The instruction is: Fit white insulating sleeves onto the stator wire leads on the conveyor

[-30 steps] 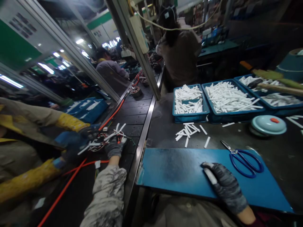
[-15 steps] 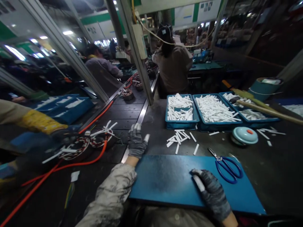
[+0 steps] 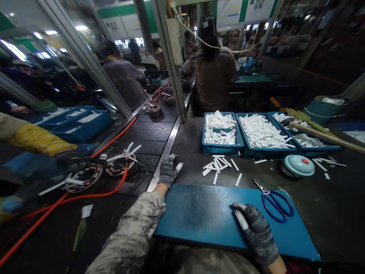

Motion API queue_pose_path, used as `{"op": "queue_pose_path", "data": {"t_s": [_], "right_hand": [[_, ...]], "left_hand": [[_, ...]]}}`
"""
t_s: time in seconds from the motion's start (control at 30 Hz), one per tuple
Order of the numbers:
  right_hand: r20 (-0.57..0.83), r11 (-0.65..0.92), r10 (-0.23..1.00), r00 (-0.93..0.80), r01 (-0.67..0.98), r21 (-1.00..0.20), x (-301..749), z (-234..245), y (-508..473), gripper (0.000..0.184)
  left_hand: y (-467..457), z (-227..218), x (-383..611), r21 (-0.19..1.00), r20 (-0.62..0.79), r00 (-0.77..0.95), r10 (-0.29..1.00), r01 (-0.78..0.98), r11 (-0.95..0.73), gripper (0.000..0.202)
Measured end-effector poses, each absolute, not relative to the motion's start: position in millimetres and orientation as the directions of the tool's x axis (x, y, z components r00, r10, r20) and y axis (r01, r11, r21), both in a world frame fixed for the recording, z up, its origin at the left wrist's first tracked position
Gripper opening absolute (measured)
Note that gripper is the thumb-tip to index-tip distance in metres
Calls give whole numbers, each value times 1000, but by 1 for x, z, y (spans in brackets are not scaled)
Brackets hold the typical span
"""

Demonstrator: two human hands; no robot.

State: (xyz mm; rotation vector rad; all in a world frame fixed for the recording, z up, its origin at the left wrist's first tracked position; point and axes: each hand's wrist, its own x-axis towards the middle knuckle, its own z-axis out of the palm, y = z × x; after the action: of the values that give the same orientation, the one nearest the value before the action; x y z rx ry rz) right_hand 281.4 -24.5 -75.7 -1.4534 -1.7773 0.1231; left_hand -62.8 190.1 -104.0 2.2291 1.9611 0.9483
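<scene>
The left hand (image 3: 168, 171) has come away from the wired coil on the belt, where it worked a second ago, and now rests at the near edge of the surface (image 3: 196, 152), just beyond the far left corner of the blue mat (image 3: 205, 215). Its gloved fingers are loosely spread and clamp on nothing, though a white tip shows at one fingertip and I cannot tell whether that is tape or a tube.

At the far left, another person's yellow sleeve (image 3: 37, 140) reaches toward a ring-shaped coil (image 3: 82, 179) on the dark conveyor belt (image 3: 148, 142). Just beside it sits a second coil (image 3: 121, 165) with white tubes sticking up from its wires. An orange cable (image 3: 94, 196) curves past both coils.

To the right of the left hand, a small heap of loose white tubes (image 3: 218, 165) lies on the surface, in front of a blue bin (image 3: 222, 148) stacked with more of them.

The right hand (image 3: 256, 232) rests on the mat near its front edge, gloved fingers curled together around a single white tube (image 3: 241, 220), which lies along the mat's top. Blue-handled scissors (image 3: 272, 199) lie near the mat's far right corner, blades apart. Beyond them a pale round lid (image 3: 298, 165) with an orange spot sits on the surface.
</scene>
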Motion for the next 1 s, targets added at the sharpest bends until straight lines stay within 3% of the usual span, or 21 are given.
{"op": "queue_pose_path", "data": {"t_s": [1.0], "right_hand": [[497, 302, 868, 17, 776, -554, 281, -73, -25, 30]], "left_hand": [[189, -101, -61, 430, 359, 28, 933, 882, -192, 43]]}}
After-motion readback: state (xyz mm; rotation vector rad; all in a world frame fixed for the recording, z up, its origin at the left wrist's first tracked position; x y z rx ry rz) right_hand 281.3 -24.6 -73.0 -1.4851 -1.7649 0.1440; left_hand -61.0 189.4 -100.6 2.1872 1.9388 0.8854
